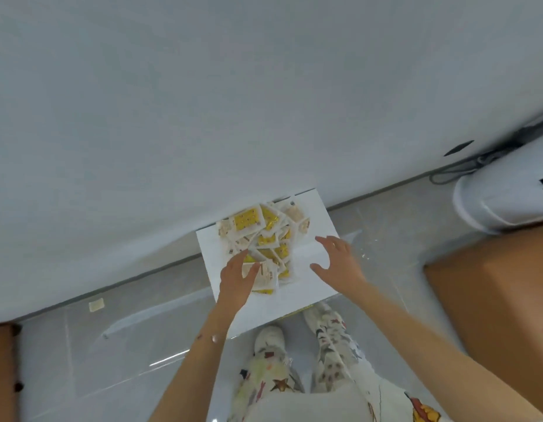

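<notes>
Picking: sachet (266, 272) at pile's (264, 233) near edge is pinched by left hand (236, 278); right hand (340, 263) held open, empty, right of pile; clean single lift judged next

Soft, even, fairly bright; mildly blurred all over.
Pale glare streaks across the glossy floor (136, 376); washed-out white on the worktop (319, 220); smeared, unreadable print on the packets (264, 236); strongly bowed lines toward the edges.

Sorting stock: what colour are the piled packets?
The packets are yellow and white; head view.
</notes>
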The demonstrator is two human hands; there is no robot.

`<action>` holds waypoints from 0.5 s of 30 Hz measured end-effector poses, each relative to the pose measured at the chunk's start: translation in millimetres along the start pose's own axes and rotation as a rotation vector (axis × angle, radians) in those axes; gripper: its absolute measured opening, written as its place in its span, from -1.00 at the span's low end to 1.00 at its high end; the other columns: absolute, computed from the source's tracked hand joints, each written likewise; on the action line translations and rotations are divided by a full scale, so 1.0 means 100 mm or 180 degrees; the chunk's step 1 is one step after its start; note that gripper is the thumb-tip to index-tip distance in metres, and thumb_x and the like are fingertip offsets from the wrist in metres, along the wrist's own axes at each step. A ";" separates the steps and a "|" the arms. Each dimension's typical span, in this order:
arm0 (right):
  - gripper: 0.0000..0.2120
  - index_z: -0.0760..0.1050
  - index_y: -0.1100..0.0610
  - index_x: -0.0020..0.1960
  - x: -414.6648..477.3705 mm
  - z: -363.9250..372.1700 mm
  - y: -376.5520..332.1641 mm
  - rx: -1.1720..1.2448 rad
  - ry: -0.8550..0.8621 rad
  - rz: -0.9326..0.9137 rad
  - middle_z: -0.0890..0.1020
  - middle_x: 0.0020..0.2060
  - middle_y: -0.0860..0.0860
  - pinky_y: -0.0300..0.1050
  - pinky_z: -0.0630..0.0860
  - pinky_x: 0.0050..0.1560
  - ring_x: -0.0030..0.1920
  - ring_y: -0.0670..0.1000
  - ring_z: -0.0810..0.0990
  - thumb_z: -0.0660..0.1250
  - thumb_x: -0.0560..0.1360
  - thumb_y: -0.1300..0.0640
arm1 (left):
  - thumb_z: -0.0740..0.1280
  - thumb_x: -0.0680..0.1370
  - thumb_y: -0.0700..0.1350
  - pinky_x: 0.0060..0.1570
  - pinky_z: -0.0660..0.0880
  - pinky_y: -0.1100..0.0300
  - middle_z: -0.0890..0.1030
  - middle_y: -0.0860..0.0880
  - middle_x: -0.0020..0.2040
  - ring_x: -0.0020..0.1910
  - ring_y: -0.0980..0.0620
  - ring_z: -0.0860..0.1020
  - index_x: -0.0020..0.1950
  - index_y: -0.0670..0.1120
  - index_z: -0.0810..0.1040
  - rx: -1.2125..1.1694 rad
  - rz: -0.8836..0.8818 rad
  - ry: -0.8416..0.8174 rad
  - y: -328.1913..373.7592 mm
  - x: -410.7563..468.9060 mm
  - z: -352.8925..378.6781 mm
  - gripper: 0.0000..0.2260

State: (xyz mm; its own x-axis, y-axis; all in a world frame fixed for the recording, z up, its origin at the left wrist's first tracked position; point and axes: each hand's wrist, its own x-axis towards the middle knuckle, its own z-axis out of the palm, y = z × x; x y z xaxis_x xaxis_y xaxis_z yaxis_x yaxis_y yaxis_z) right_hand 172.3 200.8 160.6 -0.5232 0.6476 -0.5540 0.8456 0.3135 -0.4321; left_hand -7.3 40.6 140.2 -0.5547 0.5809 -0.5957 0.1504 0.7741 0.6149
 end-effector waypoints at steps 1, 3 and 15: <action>-0.36 0.17 -0.02 0.51 0.21 0.13 0.07 0.0059 -0.0095 0.0030 0.19 0.50 0.03 0.08 0.15 0.47 0.50 0.07 0.08 0.32 0.51 -0.07 | 0.24 0.60 0.07 0.38 0.26 0.03 0.33 -0.08 0.47 0.44 -0.10 0.30 0.47 0.01 0.31 -0.0371 -0.0224 0.0009 -0.07 0.16 0.15 -0.55; -0.36 0.17 -0.01 0.51 0.68 0.34 0.20 0.0263 -0.0110 0.0139 0.21 0.49 0.01 0.08 0.17 0.46 0.50 0.07 0.11 0.33 0.51 -0.07 | 0.27 0.60 -0.03 0.38 0.26 0.02 0.31 -0.07 0.48 0.45 -0.09 0.28 0.49 0.00 0.29 -0.0814 -0.0473 0.0140 -0.19 0.50 0.42 -0.55; -0.27 0.17 0.03 0.48 2.48 0.94 0.64 0.1189 0.0575 0.0850 0.41 0.30 0.09 0.18 0.38 0.29 0.32 0.14 0.37 0.41 0.44 -0.10 | 0.27 0.54 0.18 0.29 0.29 -0.12 0.35 -0.21 0.39 0.36 -0.24 0.30 0.46 -0.10 0.30 -0.0628 -0.1505 0.1785 -0.69 2.04 0.88 -0.42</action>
State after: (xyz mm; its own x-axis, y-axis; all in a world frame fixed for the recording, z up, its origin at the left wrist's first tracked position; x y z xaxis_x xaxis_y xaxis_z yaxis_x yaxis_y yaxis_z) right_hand 86.5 316.0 -71.7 -0.2386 0.7918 -0.5622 0.8345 -0.1289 -0.5358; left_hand -58.6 127.9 -69.8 -0.8646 -0.0574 -0.4991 -0.3267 0.8190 0.4717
